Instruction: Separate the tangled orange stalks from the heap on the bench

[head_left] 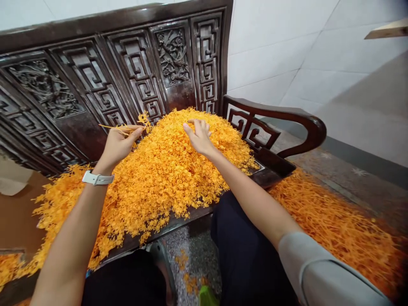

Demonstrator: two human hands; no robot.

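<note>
My left hand (123, 142) is closed in a pinch on a thin orange plastic stem (111, 127). A small looped, flower-shaped orange piece (144, 120) shows just beyond its fingertips. A wide heap of small orange plastic flower pieces (165, 170) covers the seat of a dark carved wooden bench (178, 91). Over the upper part of this heap is my right hand (199, 135), its thumb apart from slightly bent fingers and nothing visible in them. Whether its fingertips touch the pieces I cannot tell.
On the right, a bench armrest (274, 112) curves forward. Beyond it lies a large pile of long orange stems (331, 225). Cardboard (19, 212) stands at the left. A few loose orange pieces (191, 284) lie on the speckled floor between my legs, near a green object (208, 296).
</note>
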